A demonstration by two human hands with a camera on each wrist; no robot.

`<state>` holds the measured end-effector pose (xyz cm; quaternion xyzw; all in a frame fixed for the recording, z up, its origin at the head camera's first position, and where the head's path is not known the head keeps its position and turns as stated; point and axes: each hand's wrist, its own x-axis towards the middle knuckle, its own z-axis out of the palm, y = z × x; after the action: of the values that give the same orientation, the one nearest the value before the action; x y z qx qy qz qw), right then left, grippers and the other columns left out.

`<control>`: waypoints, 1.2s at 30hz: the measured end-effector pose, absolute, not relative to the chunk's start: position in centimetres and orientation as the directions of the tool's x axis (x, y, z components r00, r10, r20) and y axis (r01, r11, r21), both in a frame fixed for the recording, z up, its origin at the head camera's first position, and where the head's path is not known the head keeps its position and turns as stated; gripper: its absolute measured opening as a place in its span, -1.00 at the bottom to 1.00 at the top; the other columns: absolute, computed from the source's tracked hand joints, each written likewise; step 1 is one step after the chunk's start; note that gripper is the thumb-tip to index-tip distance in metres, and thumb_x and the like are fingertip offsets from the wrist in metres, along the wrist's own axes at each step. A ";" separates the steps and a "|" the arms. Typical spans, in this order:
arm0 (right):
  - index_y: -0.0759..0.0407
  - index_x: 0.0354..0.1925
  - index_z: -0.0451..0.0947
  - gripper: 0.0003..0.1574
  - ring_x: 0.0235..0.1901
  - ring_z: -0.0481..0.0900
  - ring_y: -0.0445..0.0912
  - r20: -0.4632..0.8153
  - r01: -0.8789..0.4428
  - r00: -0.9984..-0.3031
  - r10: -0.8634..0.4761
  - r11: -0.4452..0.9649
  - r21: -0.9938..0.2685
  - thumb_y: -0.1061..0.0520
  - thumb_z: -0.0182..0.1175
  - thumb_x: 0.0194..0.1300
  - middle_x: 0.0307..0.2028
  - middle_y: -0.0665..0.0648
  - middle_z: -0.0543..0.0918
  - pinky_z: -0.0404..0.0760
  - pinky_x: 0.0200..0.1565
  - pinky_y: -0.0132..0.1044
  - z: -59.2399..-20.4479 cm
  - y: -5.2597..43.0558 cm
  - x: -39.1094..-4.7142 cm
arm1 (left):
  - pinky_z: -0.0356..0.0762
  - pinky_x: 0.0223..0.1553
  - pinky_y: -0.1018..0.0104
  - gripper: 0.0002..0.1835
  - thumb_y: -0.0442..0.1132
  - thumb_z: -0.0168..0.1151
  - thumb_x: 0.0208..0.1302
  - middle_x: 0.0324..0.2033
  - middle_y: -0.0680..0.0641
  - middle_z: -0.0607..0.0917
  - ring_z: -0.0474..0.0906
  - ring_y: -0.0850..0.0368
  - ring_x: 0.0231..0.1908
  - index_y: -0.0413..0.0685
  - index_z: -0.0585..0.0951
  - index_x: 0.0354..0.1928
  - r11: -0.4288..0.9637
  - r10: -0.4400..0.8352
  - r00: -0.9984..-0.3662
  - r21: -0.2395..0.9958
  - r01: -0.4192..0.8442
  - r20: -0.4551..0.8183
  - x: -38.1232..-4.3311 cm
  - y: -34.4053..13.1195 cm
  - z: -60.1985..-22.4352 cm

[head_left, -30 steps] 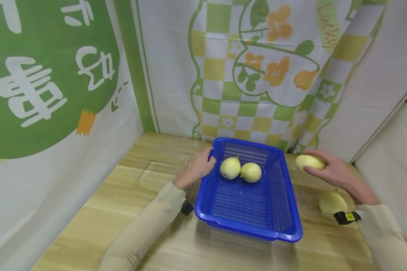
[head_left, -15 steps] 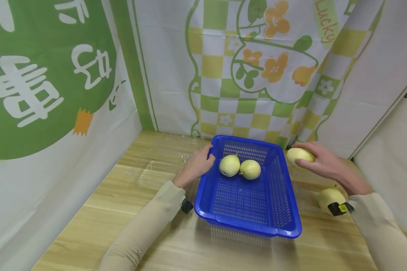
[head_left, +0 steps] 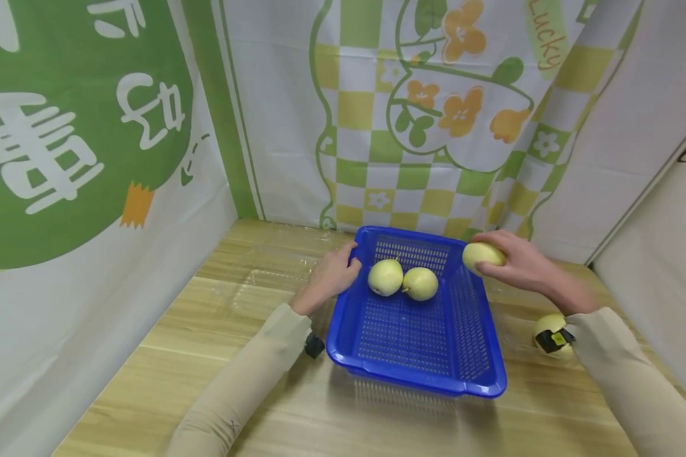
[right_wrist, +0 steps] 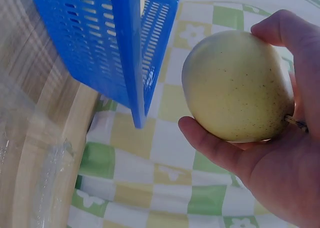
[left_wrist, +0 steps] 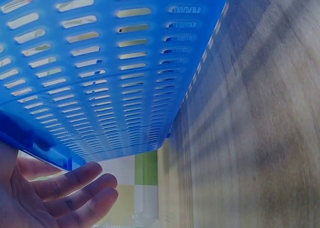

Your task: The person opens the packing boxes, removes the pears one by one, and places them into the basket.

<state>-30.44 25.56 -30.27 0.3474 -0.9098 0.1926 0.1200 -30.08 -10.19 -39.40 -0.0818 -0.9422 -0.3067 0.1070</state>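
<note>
A blue perforated plastic basket [head_left: 403, 346] stands on the wooden table with two pale yellow pears, one pear [head_left: 385, 277] beside another pear [head_left: 420, 284], toward its far left. My left hand [head_left: 333, 274] grips the basket's left rim, its fingers [left_wrist: 82, 188] beneath the edge in the left wrist view. Over the basket's far right corner, my right hand [head_left: 517, 260] holds a third pear [head_left: 483, 257] between thumb and fingers. The right wrist view shows this pear [right_wrist: 237, 87] clear of the basket wall, its stem toward the palm.
Another pear [head_left: 551, 330] sits on the table [head_left: 286, 393] right of the basket, partly hidden by the right wrist camera [head_left: 553, 341]. Clear plastic packaging [head_left: 263, 282] lies left of the basket. A printed cloth [head_left: 371, 114] hangs behind the table.
My right hand has carried its pear leftward, from right of the basket to above its far right corner. My left hand stays on the rim, and the two pears inside lie as before.
</note>
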 end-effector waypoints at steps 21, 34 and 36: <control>0.01 0.14 0.44 -0.42 -0.30 0.42 -0.07 0.173 -0.725 -0.688 -0.705 0.654 -0.214 0.00 0.23 0.12 -0.03 0.17 0.45 0.42 -0.37 -0.28 -30.1 19.5 -31.0 | 0.49 -0.38 0.13 -0.44 -0.01 -0.16 0.28 -0.11 -0.16 0.64 0.52 0.04 -0.41 0.01 0.32 0.31 0.823 0.088 -0.959 0.522 0.222 0.269 -30.1 -10.2 -39.3; 0.02 0.15 0.45 -0.40 -0.25 0.41 -0.07 0.121 -0.770 -0.637 -0.761 0.620 -0.153 -0.01 0.20 0.10 -0.04 0.13 0.47 0.39 -0.37 -0.30 -30.1 15.5 -31.1 | 0.50 -0.35 0.10 -0.45 -0.02 -0.14 0.26 -0.14 -0.18 0.65 0.52 0.04 -0.41 0.01 0.34 0.29 0.821 0.086 -0.955 0.522 0.230 0.285 -30.1 -10.3 -39.4; 0.01 0.15 0.45 -0.41 -0.23 0.40 -0.07 0.097 -0.765 -0.642 -0.761 0.625 -0.156 -0.01 0.19 0.10 -0.03 0.12 0.46 0.39 -0.36 -0.30 -30.3 15.0 -31.2 | 0.48 -0.41 0.15 -0.45 -0.02 -0.14 0.26 -0.20 -0.15 0.65 0.50 0.06 -0.45 0.00 0.34 0.29 0.821 0.089 -0.956 0.523 0.230 0.280 -30.1 -10.3 -39.4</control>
<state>-31.17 14.99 -30.26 0.4231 -0.9013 0.0917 0.0109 -30.09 -10.29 -39.42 -0.0842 -0.9462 -0.2875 0.1225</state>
